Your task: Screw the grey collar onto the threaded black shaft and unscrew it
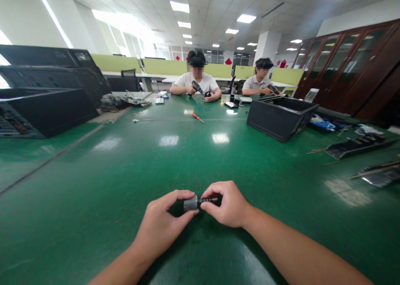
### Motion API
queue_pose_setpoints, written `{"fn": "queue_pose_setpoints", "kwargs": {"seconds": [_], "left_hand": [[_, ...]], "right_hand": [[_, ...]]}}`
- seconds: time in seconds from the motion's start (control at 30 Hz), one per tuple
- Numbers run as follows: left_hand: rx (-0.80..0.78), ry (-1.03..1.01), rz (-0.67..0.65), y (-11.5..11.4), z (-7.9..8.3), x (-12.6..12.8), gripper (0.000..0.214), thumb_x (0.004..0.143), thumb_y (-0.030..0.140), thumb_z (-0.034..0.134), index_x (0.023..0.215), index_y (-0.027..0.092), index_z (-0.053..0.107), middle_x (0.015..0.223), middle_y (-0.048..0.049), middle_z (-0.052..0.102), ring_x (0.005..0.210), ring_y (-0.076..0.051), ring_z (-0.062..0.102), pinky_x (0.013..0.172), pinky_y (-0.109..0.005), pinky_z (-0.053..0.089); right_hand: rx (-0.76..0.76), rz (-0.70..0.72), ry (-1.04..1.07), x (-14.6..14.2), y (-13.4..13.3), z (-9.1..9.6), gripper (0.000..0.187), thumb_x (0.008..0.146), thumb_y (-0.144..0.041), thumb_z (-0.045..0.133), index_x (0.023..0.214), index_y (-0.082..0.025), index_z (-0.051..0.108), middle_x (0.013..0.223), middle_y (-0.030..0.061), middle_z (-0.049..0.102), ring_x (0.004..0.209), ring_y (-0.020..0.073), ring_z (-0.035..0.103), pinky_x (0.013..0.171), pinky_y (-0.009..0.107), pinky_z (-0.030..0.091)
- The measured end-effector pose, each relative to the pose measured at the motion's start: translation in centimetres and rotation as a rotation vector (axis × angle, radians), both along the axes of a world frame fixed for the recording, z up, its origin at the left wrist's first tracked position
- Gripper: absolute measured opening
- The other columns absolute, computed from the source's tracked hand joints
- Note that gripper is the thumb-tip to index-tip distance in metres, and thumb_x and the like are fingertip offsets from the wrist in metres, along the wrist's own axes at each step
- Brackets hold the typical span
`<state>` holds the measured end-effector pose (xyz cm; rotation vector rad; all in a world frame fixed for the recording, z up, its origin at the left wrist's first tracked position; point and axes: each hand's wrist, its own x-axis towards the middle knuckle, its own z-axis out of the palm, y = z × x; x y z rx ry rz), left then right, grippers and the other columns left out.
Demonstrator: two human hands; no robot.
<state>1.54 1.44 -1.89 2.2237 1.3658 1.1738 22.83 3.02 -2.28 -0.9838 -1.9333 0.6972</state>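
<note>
My left hand [161, 222] pinches a small grey metal cylinder [190, 203] between thumb and fingers, just above the green table [125, 172]. My right hand [226, 203] is closed on the thin dark shaft [208, 200] that sticks out of the cylinder's right end. The two hands meet near the table's front edge, with both forearms reaching in from below. The far end of the shaft is hidden inside my right fingers.
A black open case [279, 117] sits at the right, with dark flat parts [356, 146] beyond it. Stacked black chassis [46, 97] stand at the left. An orange-handled screwdriver [196, 117] lies mid-table. Two seated people [196, 83] hold electric drivers at the far end.
</note>
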Motion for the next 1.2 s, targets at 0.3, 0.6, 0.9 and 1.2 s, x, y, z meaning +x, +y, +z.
{"fn": "queue_pose_setpoints", "kwargs": {"seconds": [0.3, 0.6, 0.9, 1.2], "left_hand": [[-0.001, 0.005, 0.008, 0.01, 0.19, -0.02, 0.022, 0.074, 0.03, 0.077, 0.095, 0.025, 0.076, 0.092, -0.0006, 0.079, 0.083, -0.021, 0.076, 0.081, -0.031, 0.062], [0.005, 0.023, 0.005, 0.05, 0.14, -0.1, 0.022, 0.075, 0.028, 0.077, 0.096, 0.025, 0.076, 0.092, 0.0009, 0.079, 0.083, -0.02, 0.076, 0.081, -0.029, 0.062], [0.0, 0.019, 0.009, 0.15, -0.06, -0.21, 0.022, 0.075, 0.027, 0.077, 0.097, 0.026, 0.075, 0.094, 0.0008, 0.079, 0.085, -0.02, 0.076, 0.083, -0.03, 0.061], [0.003, 0.014, 0.012, 0.12, -0.08, -0.14, 0.022, 0.075, 0.029, 0.076, 0.097, 0.025, 0.075, 0.094, -0.0004, 0.079, 0.085, -0.021, 0.076, 0.083, -0.031, 0.062]], "right_hand": [[-0.005, -0.014, -0.004, -0.11, -0.13, 0.04, 0.007, 0.077, -0.021, 0.072, 0.081, -0.019, 0.077, 0.075, 0.0023, 0.075, 0.066, 0.0164, 0.067, 0.064, 0.025, 0.048], [-0.002, -0.017, -0.003, -0.06, 0.05, 0.03, 0.007, 0.076, -0.021, 0.073, 0.081, -0.019, 0.077, 0.074, 0.0025, 0.075, 0.065, 0.0161, 0.067, 0.063, 0.025, 0.047], [-0.015, -0.019, -0.02, -0.11, -0.01, 0.05, 0.006, 0.076, -0.02, 0.073, 0.081, -0.019, 0.077, 0.074, 0.002, 0.075, 0.065, 0.0159, 0.066, 0.062, 0.025, 0.047], [-0.009, -0.027, -0.011, -0.1, -0.08, 0.08, 0.007, 0.076, -0.021, 0.073, 0.081, -0.02, 0.077, 0.074, 0.0019, 0.075, 0.066, 0.0163, 0.067, 0.063, 0.025, 0.048]]}}
